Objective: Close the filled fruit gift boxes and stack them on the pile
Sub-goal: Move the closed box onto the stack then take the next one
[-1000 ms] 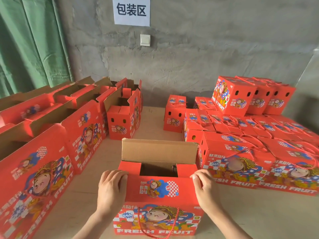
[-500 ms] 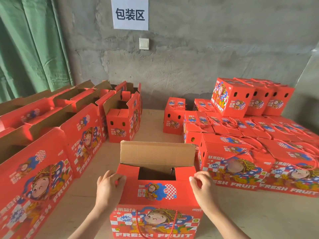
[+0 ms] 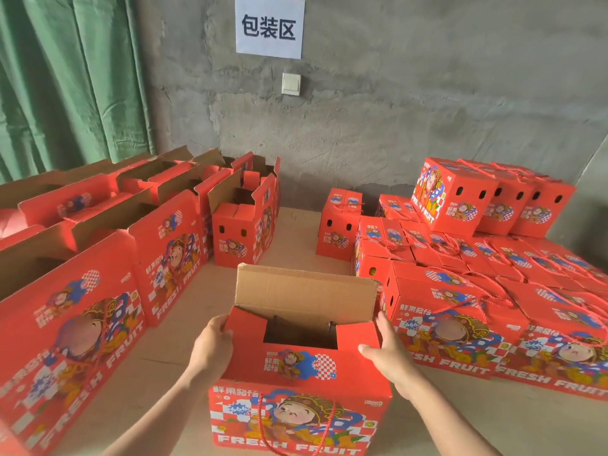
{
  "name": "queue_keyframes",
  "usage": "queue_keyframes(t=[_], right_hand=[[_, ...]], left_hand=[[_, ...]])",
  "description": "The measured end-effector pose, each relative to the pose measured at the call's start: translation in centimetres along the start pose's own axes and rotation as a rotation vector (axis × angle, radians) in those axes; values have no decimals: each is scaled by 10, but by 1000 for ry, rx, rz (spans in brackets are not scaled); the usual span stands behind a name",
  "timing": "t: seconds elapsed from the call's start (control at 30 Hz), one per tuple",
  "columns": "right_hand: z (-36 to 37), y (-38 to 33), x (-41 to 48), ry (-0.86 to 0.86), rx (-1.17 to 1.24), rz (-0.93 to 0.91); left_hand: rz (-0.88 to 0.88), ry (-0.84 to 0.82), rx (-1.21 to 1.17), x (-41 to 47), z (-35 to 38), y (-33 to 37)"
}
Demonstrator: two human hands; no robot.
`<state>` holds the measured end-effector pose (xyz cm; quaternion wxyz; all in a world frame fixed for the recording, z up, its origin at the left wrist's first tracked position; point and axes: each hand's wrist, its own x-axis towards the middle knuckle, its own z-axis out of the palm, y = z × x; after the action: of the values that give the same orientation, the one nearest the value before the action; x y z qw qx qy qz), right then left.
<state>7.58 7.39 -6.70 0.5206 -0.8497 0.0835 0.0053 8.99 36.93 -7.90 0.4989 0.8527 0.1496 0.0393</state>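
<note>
The red printed cardboard fruit gift box is stood on the pale worktop between the hands. Within the last second the hands have been shifted from the top of the folded front panel out to the upper corners. The left hand is curled over the left end tab. The right hand is clamped on the right corner, thumb on top. The plain brown rear flap is left upright, so closing is judged unfinished. The pile of closed red boxes lies just beyond the right hand.
</note>
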Motion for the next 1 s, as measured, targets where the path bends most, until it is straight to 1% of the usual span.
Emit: queue_keyframes(t=[0.07, 0.1, 0.2, 0.23, 0.3, 0.4, 0.47, 0.53, 0.6, 0.63, 0.73, 0.8, 0.83, 0.87, 0.93, 0.97, 1.0], right_hand=[[-5, -10, 6, -61, 91, 3], [-2, -14, 6, -61, 121, -7], [6, -12, 1, 63, 132, -121], [7, -7, -1, 92, 106, -180], [5, -3, -6, 86, 1, -261], [1, -3, -6, 47, -53, -284], [2, -3, -4, 67, -61, -306], [3, 0, -2, 93, -72, -338], [3, 2, 0, 111, -76, -363], [3, 3, 1, 117, -80, -365], [4, 3, 0, 117, -107, -355], [-1, 4, -1, 45, -164, -335], [-7, 3, -2, -44, -208, -304], [-17, 3, -2, -170, -251, -259], [-37, -3, 0, -407, -341, -162], [-43, -7, 2, -454, -412, -148], [-46, -11, 4, -447, -506, -166]], left_hand=[[53, 29, 17, -3, 0, -2], [95, 53, 34, -5, -1, -2], [293, 137, 113, -15, -3, 1], [366, 147, 155, -18, -4, 2], [492, 161, 243, -21, -4, 1], [672, 169, 449, -21, -4, 0], [750, 167, 566, -18, -4, 2], [787, 145, 626, -13, -4, 9], [769, 64, 662, -2, -5, 21], [744, -22, 679, 6, -6, 29], [679, -362, 813, 34, -11, 48], [621, -512, 874, 47, -13, 52], [595, -561, 883, 51, -14, 52], [599, -582, 899, 53, -14, 51], [656, -540, 970, 53, -11, 49], [682, -507, 1010, 53, -9, 47], [702, -483, 1046, 53, -7, 45]])
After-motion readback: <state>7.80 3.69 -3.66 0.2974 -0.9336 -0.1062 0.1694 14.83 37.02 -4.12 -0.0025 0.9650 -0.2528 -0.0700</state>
